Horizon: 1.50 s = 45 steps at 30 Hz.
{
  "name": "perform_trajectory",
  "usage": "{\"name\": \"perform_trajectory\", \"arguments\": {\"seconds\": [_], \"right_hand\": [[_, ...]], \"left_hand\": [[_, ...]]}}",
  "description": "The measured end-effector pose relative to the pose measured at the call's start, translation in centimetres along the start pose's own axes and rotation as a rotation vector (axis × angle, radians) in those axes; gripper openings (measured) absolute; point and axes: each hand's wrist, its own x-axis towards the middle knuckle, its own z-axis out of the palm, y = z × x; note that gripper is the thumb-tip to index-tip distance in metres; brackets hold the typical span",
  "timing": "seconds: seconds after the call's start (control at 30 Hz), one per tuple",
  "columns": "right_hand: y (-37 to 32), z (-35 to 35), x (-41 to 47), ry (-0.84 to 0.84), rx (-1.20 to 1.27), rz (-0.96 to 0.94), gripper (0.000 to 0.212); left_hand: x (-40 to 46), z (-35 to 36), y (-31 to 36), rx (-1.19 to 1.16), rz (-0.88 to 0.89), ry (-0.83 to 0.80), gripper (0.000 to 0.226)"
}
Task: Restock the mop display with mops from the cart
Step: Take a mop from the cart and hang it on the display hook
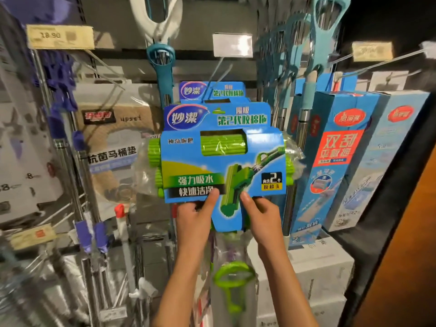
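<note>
Up and to the left of the hands hang purple-handled mops (56, 107) on a wire rack, and nearer in, a packaged toilet seat pad (113, 142) hangs on a display hook. The left hand (193, 220) pinches the lower left edge of a blue-carded green sponge mop (221, 161), thumb on the card face and fingers behind; the right hand (262, 215) grips the lower right edge the same way, so both hands are clamped on the one pack, a short way apart. The pack is held up directly above the hands, in front of a second identical pack (212, 90) already hanging behind it, making two of this kind in view. Its green handle (232, 279), bagged in clear plastic, dangles below and between the wrists. The likely trouble is the card's hang slot missing the hook behind it, since the slot is hidden from the person by the card itself; the thin card could also bend or tear under the hanging handle's weight. To the right of the hands stand two blue flat-mop boxes (335, 161), with teal-handled mops (330, 24) hanging above them.
</note>
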Motion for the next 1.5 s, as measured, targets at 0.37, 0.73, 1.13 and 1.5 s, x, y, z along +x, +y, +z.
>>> {"name": "perform_trajectory", "arguments": {"seconds": [0.37,0.73,1.13,1.5], "right_hand": [[-3.7,-0.3,6.3,-0.022,0.016,-0.159,0.047],[-5.8,0.1,9.0,-0.065,0.063,-0.254,0.049],[-5.0,0.0,9.5,-0.062,0.091,-0.211,0.053],[-5.4,-0.6,10.0,-0.03,0.097,-0.224,0.058]], "left_hand": [[4.5,3.8,3.3,-0.039,0.16,0.109,0.043],[6.5,4.9,5.8,-0.059,0.269,0.081,0.041],[7.0,5.3,5.3,-0.038,0.205,0.062,0.022],[7.4,6.2,5.4,-0.054,0.195,0.081,0.035]]}}
